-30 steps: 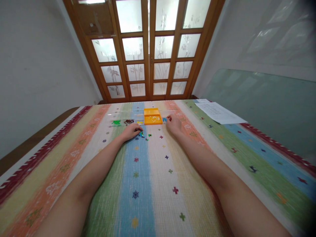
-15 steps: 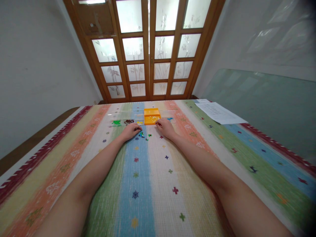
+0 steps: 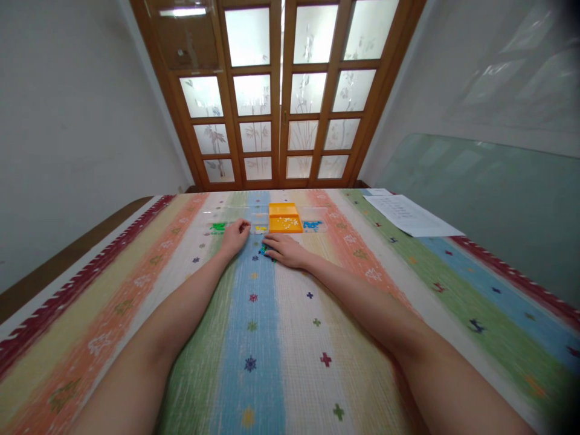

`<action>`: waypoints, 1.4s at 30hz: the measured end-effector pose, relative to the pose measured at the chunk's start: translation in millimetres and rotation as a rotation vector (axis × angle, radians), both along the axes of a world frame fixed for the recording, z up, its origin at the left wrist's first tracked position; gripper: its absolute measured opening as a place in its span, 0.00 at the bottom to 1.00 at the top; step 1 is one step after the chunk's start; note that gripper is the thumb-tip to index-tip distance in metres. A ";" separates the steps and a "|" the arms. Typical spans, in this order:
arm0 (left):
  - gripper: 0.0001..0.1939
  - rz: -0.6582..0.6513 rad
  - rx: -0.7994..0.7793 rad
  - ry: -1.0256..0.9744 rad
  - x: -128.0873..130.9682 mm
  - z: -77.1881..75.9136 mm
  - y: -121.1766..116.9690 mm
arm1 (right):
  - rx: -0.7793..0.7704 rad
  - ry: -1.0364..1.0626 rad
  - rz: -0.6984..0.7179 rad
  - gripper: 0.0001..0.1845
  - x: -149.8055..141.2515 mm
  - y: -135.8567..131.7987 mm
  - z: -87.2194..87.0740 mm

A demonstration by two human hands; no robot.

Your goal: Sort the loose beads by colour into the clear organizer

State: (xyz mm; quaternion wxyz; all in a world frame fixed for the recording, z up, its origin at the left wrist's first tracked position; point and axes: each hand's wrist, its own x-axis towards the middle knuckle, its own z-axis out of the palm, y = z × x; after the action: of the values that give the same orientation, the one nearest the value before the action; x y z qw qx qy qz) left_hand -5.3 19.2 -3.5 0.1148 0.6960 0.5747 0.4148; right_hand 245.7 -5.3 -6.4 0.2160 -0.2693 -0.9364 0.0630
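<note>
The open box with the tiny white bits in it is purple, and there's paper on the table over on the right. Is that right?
Not quite: the open box with the tiny white bits is orange, as the head view shows. There is paper on the table over on the right.

The single view came from a camera worn on the person's head, facing forward and tilted down along the striped tablecloth (image 3: 296, 338), which filled the lower half of the frame. It looked from above and behind the bare forearms (image 3: 194, 296), which ran in large from the lower left and lower right. The left hand (image 3: 235, 234) and right hand (image 3: 287, 249) sat near the centre, small and well off from the lens, with the orange case (image 3: 285, 225) just past them. The field was wide: it took in the left wall (image 3: 67, 109), the right wall (image 3: 435, 78) and, beyond the table's far end, wooden doors (image 3: 275, 109) cut off by the top edge. The right border darkened, and heights looked squeezed.
</note>
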 end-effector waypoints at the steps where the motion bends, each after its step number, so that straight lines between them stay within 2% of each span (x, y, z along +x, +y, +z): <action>1: 0.10 0.036 0.004 -0.042 0.0 -0.3 1.0 | -0.004 -0.017 -0.007 0.24 -0.5 1.1 -0.9; 6: 0.10 0.130 -0.002 -0.302 -1.0 -4.2 8.7 | -0.018 -0.065 -0.017 0.25 -0.3 1.0 -1.2; 11: 0.13 0.184 -0.025 -0.726 -11.9 -7.0 17.9 | -0.005 -0.064 0.007 0.25 -0.7 -0.6 2.4; 19: 0.14 0.274 -0.059 -1.000 -38.4 1.7 18.6 | 0.004 0.024 0.016 0.22 6.6 -2.1 2.4; 29: 0.13 0.311 -0.030 -1.101 -64.8 -0.8 25.2 | -0.021 0.096 0.002 0.21 11.3 -1.3 -1.9; 34: 0.13 0.312 -0.031 -1.093 -65.7 -1.7 26.4 | -0.013 0.114 -0.004 0.20 10.7 1.9 -6.1; 42: 0.19 0.343 -0.032 -1.033 -61.2 2.6 20.2 | -0.031 0.145 -0.008 0.21 10.6 3.4 -8.7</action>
State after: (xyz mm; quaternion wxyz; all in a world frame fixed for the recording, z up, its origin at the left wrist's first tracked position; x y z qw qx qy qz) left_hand -66.5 39.4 -0.9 0.3235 0.2960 0.5554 0.7066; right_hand 256.3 -2.0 -15.0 0.2791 -0.2711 -0.9162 0.0960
